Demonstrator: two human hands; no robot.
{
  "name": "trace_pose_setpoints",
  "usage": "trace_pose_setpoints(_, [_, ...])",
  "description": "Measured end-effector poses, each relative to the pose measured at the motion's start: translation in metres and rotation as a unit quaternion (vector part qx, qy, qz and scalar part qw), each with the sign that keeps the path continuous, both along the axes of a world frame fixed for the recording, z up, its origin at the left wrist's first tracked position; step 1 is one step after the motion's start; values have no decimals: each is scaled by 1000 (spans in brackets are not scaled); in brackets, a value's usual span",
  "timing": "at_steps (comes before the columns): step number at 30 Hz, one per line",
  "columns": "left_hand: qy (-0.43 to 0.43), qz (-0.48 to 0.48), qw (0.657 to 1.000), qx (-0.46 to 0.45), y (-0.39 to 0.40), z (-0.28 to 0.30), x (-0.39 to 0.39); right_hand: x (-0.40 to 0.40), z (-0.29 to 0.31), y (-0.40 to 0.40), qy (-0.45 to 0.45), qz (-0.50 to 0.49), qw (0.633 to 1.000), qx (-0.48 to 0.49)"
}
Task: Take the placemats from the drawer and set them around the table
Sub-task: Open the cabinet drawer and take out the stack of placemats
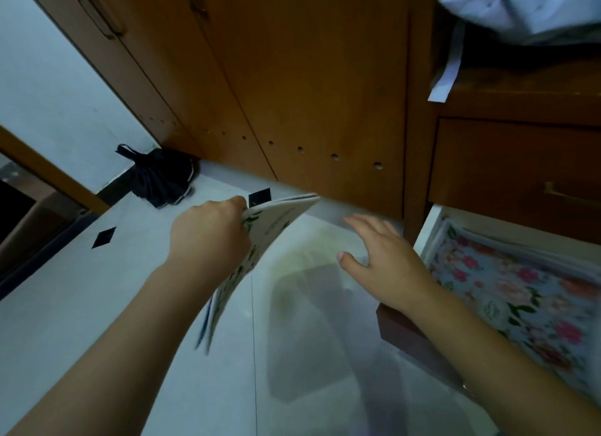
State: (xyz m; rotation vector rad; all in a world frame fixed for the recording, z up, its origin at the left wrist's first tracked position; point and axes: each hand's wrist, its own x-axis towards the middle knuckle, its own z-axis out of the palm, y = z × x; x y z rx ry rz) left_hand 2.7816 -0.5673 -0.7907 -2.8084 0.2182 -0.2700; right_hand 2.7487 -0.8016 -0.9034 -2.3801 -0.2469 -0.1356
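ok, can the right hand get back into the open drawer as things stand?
Probably yes. The right hand is open and holds nothing, just left of the open drawer, with nothing visible between them. The left hand grips the placemats, well clear.

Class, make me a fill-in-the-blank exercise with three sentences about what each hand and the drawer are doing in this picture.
1. The placemats are gripped by the ____ hand.
2. The right hand holds ____; its fingers are spread.
3. The drawer with the floral lining stands ____.

Missing words: left; nothing; open
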Motion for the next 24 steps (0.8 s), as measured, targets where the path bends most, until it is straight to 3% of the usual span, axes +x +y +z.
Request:
trace_pose_setpoints(14, [98,-114,988,-34,-107,-41,14,-15,-2,-57,24,-60,998,-24])
trace_pose_setpoints(19, [171,-155,973,-30,-153,-43,12,-30,-5,-95,60,-111,991,-37])
trace_pose_setpoints(24, [185,-187,965,-22,-183,-44,8,-42,-14,-117,117,-112,983,-83])
